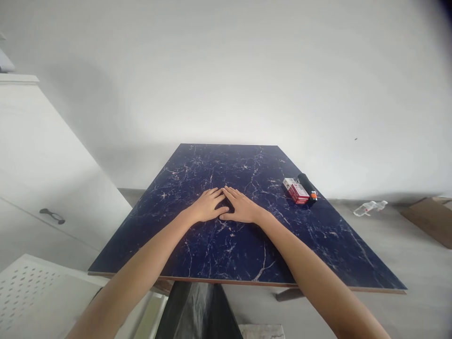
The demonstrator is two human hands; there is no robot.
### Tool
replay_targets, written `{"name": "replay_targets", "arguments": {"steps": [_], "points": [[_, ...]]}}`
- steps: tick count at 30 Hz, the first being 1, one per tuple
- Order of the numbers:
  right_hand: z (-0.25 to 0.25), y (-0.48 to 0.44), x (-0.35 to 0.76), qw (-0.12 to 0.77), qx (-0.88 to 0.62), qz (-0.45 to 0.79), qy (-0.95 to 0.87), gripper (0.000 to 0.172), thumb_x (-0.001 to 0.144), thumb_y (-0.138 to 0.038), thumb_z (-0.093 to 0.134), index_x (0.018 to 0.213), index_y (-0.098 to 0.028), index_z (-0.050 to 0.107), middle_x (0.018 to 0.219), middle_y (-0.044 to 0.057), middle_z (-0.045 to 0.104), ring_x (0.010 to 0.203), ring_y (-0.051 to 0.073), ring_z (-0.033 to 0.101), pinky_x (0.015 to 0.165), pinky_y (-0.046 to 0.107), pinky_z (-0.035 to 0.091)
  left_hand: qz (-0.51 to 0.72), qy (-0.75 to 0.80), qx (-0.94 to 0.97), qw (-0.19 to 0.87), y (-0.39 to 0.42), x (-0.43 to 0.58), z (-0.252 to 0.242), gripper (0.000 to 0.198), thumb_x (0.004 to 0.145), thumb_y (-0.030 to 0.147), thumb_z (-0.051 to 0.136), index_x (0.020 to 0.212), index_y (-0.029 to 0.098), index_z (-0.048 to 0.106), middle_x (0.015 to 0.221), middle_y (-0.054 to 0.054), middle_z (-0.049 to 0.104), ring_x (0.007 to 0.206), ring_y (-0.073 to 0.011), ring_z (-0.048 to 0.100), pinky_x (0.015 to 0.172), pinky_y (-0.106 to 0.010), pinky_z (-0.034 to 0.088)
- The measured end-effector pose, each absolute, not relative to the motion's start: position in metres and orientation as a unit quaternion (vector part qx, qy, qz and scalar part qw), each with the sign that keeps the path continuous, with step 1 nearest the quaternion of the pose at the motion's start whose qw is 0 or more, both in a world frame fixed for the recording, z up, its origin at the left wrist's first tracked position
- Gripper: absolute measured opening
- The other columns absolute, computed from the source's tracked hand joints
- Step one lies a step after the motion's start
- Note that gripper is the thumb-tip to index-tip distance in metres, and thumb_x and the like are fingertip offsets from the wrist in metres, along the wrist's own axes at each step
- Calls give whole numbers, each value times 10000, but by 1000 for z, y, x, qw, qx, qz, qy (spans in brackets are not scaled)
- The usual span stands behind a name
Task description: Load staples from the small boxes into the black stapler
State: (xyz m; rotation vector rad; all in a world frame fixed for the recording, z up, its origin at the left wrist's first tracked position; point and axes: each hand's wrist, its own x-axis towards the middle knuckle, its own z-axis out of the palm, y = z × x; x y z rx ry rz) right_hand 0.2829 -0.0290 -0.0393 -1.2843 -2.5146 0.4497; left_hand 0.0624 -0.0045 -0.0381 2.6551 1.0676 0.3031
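Both my hands rest palm down on a dark blue, marble-patterned table (226, 254). My left hand (208, 205) lies flat with its fingers stretched out, holding nothing. Mirroring it, my right hand (243, 207) is also flat and holds nothing. The index fingertips and thumb tips of the two hands meet or nearly meet, framing a small patch of tabletop. Nearest on the right are a small red and white box (296, 191) and, against its far side, a black cylindrical object (306, 186) with an orange part at its near end.
At the left stands a white cabinet (52, 155) with a dark handle (52, 216). A white perforated panel (28, 292) is at the lower left. On the floor at right lie clear plastic bottles (369, 207) and a cardboard box (429, 219). A white wall (226, 80) backs the table.
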Motion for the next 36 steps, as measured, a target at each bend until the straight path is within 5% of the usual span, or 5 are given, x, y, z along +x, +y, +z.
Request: {"name": "replay_targets", "arguments": {"steps": [6,15,27,36], "points": [[-43,-26,283,164,-452,174,-859,1128,792,-767,594,1636,-210,94,1659,139,224,1513,390,241,1214,543,251,80,385,905,162,-1,60,-43,746,962,711,328,1592,313,296,1687,-29,146,1554,-345,116,1247,-555,104],[-41,-23,289,170,-451,190,-855,937,809,-765,586,1563,-248,382,1621,99,340,1504,355,283,1219,545,272,74,382,907,161,-1,60,-42,728,984,691,270,1581,280,333,1685,-45,150,1559,-316,106,1251,-537,109],[-39,-24,290,186,-460,195,-846,917,864,-719,557,1601,-249,280,1602,123,372,1465,350,359,1187,545,335,75,386,904,170,0,60,-42,702,993,658,305,1583,278,332,1684,-46,154,1558,-323,105,1255,-542,109],[-45,-20,291,170,-464,190,-848,904,848,-751,551,1572,-244,360,1606,116,367,1476,367,335,1197,559,317,58,392,899,186,-3,60,-37,726,983,684,279,1597,298,287,1688,-32,122,1561,-325,75,1251,-570,109]]}}
